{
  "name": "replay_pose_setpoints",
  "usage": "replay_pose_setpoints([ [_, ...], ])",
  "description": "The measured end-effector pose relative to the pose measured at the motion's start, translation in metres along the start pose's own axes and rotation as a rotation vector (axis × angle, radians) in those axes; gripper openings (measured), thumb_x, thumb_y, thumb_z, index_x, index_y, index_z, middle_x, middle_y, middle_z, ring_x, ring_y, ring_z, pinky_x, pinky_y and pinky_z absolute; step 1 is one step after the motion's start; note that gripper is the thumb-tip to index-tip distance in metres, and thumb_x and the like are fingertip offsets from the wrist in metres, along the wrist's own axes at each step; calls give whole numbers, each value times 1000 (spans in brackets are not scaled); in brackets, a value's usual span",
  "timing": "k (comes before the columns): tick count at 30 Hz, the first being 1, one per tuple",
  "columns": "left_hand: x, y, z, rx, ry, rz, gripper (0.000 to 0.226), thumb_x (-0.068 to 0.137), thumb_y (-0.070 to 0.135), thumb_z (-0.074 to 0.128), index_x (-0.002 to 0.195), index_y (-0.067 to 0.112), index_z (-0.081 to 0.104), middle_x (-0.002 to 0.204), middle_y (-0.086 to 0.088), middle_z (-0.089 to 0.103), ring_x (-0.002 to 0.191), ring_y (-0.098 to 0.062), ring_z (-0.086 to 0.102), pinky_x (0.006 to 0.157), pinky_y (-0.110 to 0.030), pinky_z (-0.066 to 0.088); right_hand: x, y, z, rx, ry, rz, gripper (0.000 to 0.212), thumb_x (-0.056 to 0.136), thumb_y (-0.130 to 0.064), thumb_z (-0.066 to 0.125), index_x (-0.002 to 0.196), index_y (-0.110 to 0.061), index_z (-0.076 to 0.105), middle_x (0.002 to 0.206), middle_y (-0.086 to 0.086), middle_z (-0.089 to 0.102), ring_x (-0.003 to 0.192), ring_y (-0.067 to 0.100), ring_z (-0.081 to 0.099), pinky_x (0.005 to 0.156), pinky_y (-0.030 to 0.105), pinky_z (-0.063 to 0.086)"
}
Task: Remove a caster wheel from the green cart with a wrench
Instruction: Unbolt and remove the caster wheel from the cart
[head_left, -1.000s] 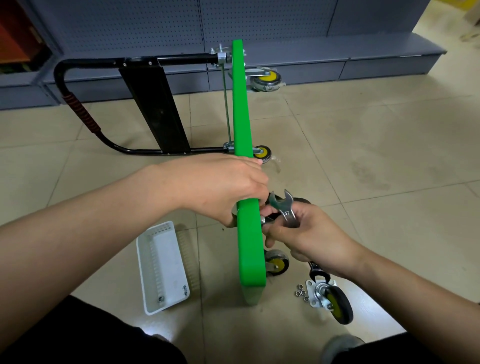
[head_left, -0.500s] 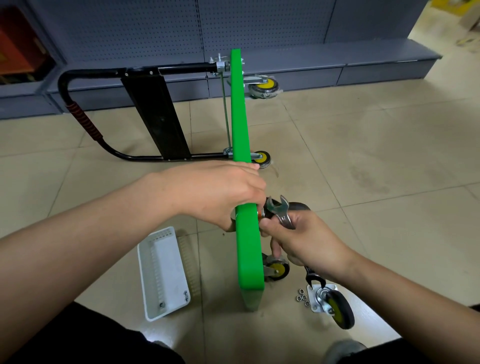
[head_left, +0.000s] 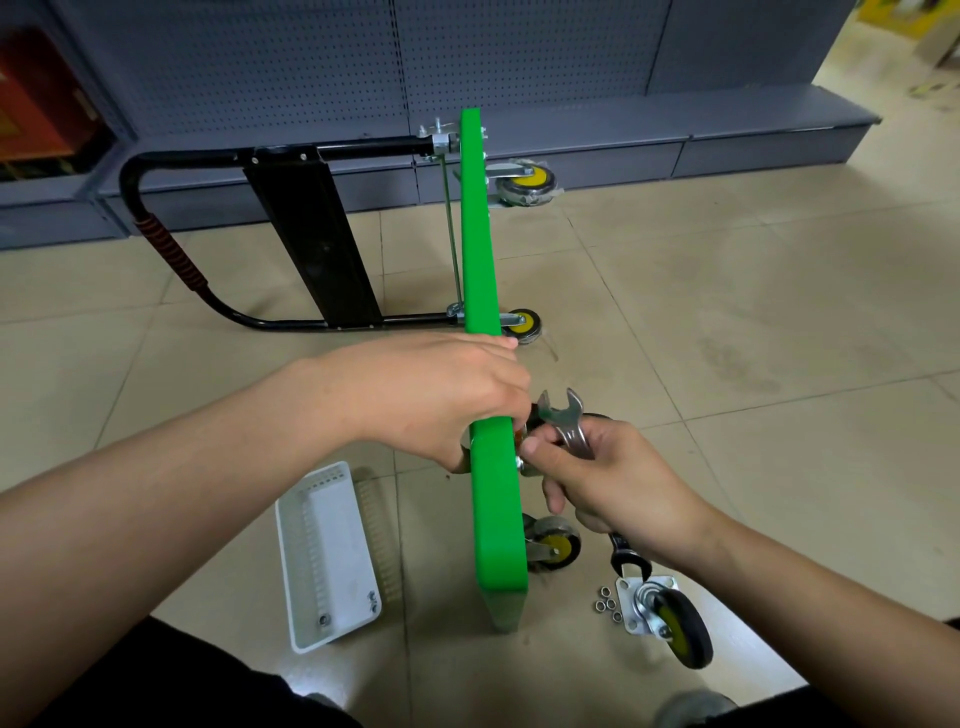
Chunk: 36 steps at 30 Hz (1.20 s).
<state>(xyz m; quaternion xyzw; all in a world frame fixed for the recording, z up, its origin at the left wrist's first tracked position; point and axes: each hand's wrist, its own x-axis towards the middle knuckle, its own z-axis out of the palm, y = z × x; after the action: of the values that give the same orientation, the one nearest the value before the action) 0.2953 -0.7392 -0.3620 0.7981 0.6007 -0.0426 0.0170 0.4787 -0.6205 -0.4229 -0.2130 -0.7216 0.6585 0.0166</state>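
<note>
Gripping wrench (head_left: 567, 422), right hand (head_left: 618, 486) fingers curled.

both bare forearms reach forward and inward. the left hand (head_left: 441, 389) lies knuckles up, fingers curled down over an edge. the right hand (head_left: 618, 483) is closed in a grip, thumb and fingertips pinched together at its front.
</note>
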Motion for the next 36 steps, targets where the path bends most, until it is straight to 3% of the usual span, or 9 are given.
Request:
replay_pose_setpoints([
  [2,0,0,1,-1,7,4,31,74,38,74,101,27,66,97,11,58,104,-11,56,123,-36,22,0,-1,1,10,-10,-4,9,94,-16,69,99,-9,65,59,11,59,36,9,36,37,18,29],
  [11,0,0,2,-9,20,1,31,76,41,74,102,26,67,96,10,57,104,-10,57,124,-36,21,-1,2,5,-65,10,-60,12,93,-11,71,100,-2,70,56,1,60,38,1,42,41,10,32],
  [20,0,-1,2,-14,31,12,36,72,37,75,105,26,67,98,9,59,105,-13,57,124,-38,23,1,4,10,-136,19,-27,41,101,-23,60,62,-10,58,52,1,48,39,8,32,42,19,27],
  [23,0,-2,2,-7,24,16,38,72,37,75,108,27,68,99,10,60,106,-12,57,125,-37,21,3,8,12,88,37,109,41,101,-24,60,87,14,54,58,11,44,41,14,23,42,24,14],
  [26,0,-3,3,-12,23,15,38,73,37,76,109,29,68,100,11,59,107,-10,57,125,-37,20,3,4,6,146,-4,140,35,102,-23,59,99,12,58,63,11,57,40,14,24,45,28,12],
  [28,-1,-3,4,-25,28,20,34,74,38,76,105,28,68,99,11,59,105,-10,57,125,-37,21,1,1,1,-20,-17,27,19,98,-19,64,97,-1,68,73,10,69,39,13,38,39,26,27],
  [30,0,-3,5,-28,36,17,31,75,39,76,102,27,68,97,10,59,103,-11,57,125,-37,21,-1,2,-2,-209,-13,-121,6,92,-14,73,97,-11,73,84,4,75,60,14,65,57,30,54],
  [32,0,-4,6,-26,39,12,29,74,38,76,99,25,68,96,9,59,102,-12,57,125,-37,21,2,12,-1,-258,-13,-205,12,88,-10,77,99,-14,75,94,-3,76,89,11,72,84,30,57],
  [36,1,-4,6,-20,44,15,29,74,39,77,96,24,67,93,8,58,100,-13,57,124,-38,23,7,22,5,-329,79,-321,12,86,-10,79,97,-15,78,94,-15,76,94,-1,70,83,15,51],
])
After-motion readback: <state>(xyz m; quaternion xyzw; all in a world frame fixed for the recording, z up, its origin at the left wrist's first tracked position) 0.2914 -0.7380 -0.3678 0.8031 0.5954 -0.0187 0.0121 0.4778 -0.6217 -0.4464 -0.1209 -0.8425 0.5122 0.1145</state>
